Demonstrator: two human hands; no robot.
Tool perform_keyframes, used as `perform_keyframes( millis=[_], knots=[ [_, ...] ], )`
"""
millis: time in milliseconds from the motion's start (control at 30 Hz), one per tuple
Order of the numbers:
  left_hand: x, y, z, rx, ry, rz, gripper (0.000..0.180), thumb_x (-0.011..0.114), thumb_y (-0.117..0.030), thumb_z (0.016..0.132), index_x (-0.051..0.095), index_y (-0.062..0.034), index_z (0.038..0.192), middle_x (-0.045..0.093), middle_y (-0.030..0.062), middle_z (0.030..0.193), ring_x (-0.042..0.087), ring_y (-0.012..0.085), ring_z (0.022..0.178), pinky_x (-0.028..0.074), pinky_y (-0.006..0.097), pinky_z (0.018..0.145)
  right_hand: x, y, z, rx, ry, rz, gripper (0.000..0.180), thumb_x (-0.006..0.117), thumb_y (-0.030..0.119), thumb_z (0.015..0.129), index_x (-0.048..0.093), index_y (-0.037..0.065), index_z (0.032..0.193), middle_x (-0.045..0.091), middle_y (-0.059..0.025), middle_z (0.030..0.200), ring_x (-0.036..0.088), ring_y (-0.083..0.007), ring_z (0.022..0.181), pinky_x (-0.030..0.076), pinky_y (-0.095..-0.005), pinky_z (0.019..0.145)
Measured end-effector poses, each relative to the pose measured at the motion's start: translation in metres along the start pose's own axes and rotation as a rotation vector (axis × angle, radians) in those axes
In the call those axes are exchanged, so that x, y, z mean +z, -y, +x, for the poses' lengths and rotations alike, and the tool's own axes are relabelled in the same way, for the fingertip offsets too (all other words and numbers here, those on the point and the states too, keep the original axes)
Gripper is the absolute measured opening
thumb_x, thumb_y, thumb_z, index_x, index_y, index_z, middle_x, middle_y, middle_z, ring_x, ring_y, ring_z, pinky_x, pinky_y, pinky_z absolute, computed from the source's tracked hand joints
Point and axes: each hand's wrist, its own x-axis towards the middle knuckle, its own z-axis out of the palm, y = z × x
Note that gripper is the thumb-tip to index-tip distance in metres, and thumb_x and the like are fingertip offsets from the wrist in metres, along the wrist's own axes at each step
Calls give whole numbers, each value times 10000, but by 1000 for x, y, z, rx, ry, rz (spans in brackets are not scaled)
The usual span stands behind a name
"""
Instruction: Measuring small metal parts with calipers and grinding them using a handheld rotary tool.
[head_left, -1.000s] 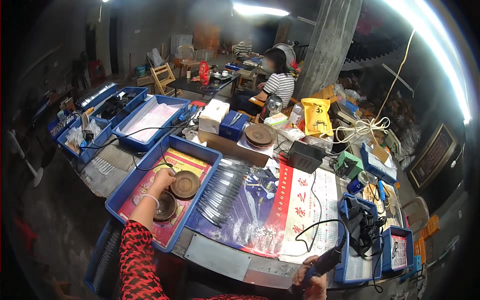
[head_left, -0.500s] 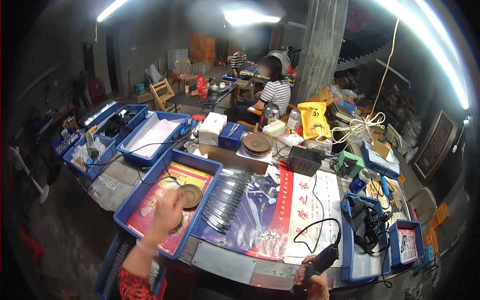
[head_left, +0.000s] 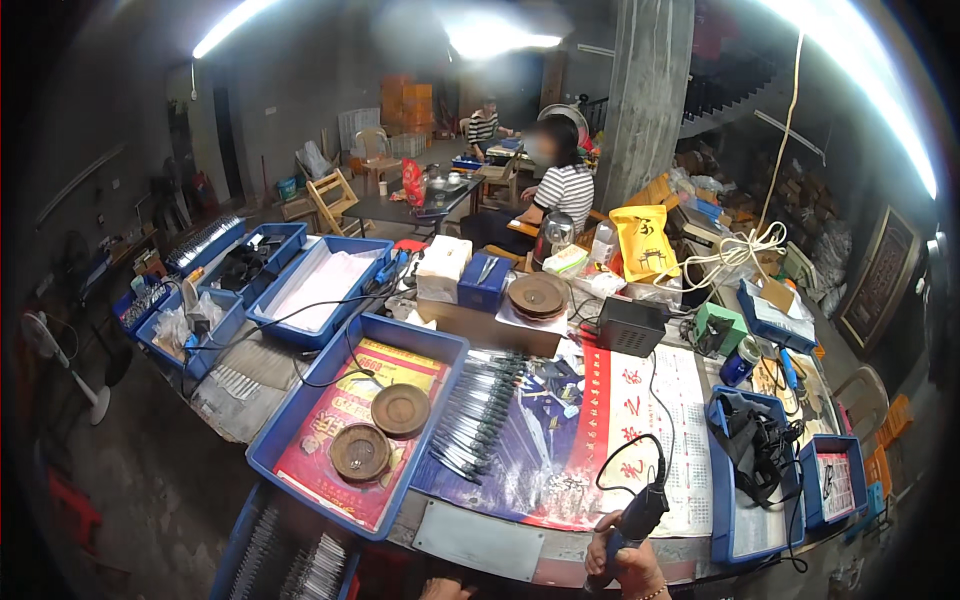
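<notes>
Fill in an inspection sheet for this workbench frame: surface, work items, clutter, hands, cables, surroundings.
Surface: workbench covered by a red and white printed sheet.
Work items: black corded handheld tool; two round brown dishes in a blue tray.
Clutter: rows of thin metal pieces, yellow bag, small black box.
Hands: right hand grips the tool; left hand barely shows at the lower edge.
Cables: black cord loops from the tool.
Surroundings: seated person in striped top, concrete pillar.

Right hand (head_left: 622, 562) clasps a black corded tool (head_left: 634, 522) — beside blue tray (head_left: 300, 410).
</notes>
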Motion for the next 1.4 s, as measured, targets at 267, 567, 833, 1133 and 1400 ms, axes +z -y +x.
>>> perform_keyframes(
  millis=[267,567,833,1133,1400],
  knots=[
    [15,21,61,96,-68,-20,388,628,-311,766,584,-27,1027,592,213,1000,556,389,927,452,449,775,3,-9,19,25,-46,-60,556,691,213,703,404,42,1147,493,-96,745,525,-202,635,461,-295,549],
    [27,20,131,235,-178,-8,388,590,-322,787,581,-35,1049,589,200,1029,554,373,954,451,435,797,19,-11,10,49,-117,-138,528,712,145,675,438,8,1105,523,-105,758,540,-200,632,480,-315,482],
    [42,15,131,310,-307,50,392,555,-331,806,579,-42,1068,587,189,1055,552,359,978,449,423,816,9,-13,-23,18,-160,-119,569,734,124,663,429,-1,1127,539,-106,763,550,-205,612,470,-316,472],
    [53,3,90,302,-525,124,399,517,-342,827,577,-49,1090,584,176,1085,549,344,1004,448,410,838,-16,-8,-59,-76,32,-109,565,736,137,687,424,10,1140,538,-118,755,546,-235,610,470,-335,483],
    [59,8,60,305,-628,246,407,482,-352,846,575,-56,1110,581,165,1111,547,330,1028,447,398,857,-24,-4,-78,-122,41,-8,534,717,119,690,433,2,1126,519,-115,723,531,-229,608,447,-323,495]
  ],
)
